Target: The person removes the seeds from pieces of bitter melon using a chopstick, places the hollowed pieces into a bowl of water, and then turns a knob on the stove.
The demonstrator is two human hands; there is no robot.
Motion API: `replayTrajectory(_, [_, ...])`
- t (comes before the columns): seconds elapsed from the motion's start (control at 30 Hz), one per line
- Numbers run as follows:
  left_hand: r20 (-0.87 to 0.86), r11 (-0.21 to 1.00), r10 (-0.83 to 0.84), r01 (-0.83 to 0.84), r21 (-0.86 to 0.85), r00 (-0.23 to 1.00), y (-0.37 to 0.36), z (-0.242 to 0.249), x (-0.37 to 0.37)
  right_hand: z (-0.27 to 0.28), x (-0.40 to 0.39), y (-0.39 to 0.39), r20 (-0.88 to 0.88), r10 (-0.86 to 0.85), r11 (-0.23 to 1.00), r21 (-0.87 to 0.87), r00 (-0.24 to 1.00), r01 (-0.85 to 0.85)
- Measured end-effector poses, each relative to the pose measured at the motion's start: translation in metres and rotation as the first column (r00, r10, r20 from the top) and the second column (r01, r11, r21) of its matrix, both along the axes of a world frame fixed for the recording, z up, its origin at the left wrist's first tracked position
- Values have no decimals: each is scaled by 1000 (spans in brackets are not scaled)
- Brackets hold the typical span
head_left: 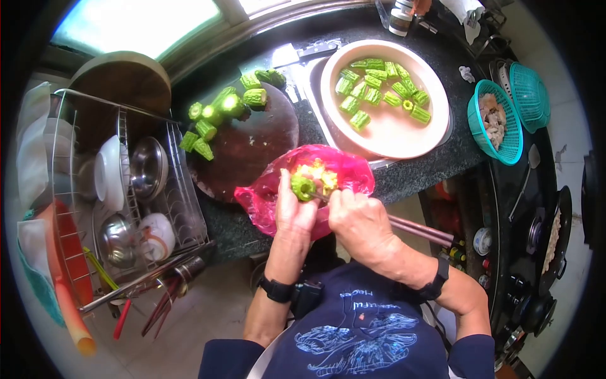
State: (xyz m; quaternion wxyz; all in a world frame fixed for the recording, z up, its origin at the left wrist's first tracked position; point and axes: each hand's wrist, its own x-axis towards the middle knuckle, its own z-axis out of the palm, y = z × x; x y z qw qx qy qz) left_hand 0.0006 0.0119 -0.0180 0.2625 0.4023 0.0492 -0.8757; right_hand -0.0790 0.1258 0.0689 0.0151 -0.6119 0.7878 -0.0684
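A hollowed green bitter melon piece (303,187) sits in the fingers of my left hand (295,211), its open end facing up. My right hand (360,218) is closed round a pair of brown chopsticks (421,231), whose thin tips reach the opening of the piece. Just beyond both hands, a pink plastic bag (265,180) lies spread open with pale yellow pulp (325,174) in it. On the round dark cutting board (268,136) lie several more bitter melon pieces (206,130). Further pieces (373,96) rest in water in a large pale basin (331,110).
To the left stands a wire dish rack (129,183) with bowls, beside a round wooden board (120,88). On the right, a turquoise basket (478,137) holds pale chunks, perhaps meat. A pan (562,243) lies at the far right. A white bottle (401,18) is at the back.
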Motion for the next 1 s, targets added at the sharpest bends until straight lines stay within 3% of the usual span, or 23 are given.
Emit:
replayTrajectory(0.17, [-29,997,26,-27,-67,999,7,-2,-3,-12,0,-8,26,-43,999,-4,999,44])
replayTrajectory(0.23, [-70,995,36,-42,-92,997,14,4,-7,-14,-1,-10,131,-77,997,17,988,76])
replayTrajectory(0.3, [177,926,61,10,-378,982,28,13,-15,-21,0,-18,127,-40,999,4,991,40])
replayTrajectory(0.4, [159,909,-66,125,-398,985,22,12,-11,-26,-3,-24,111,48,999,-7,993,-47])
replayTrajectory(0.47, [77,923,-76,99,-371,994,14,0,-3,-27,-1,-23,87,97,995,-25,992,-95])
replayTrajectory(0.57, [-50,984,-78,69,-166,996,-3,-22,6,-19,-1,-16,97,68,997,19,993,-71])
replayTrajectory(0.67, [16,986,-61,63,-153,998,-7,5,6,-3,-9,-5,158,19,999,32,987,-24])
replayTrajectory(1.0, [-52,989,-66,58,-137,996,-12,19,10,6,-10,-2,-61,48,999,-1,997,-49])
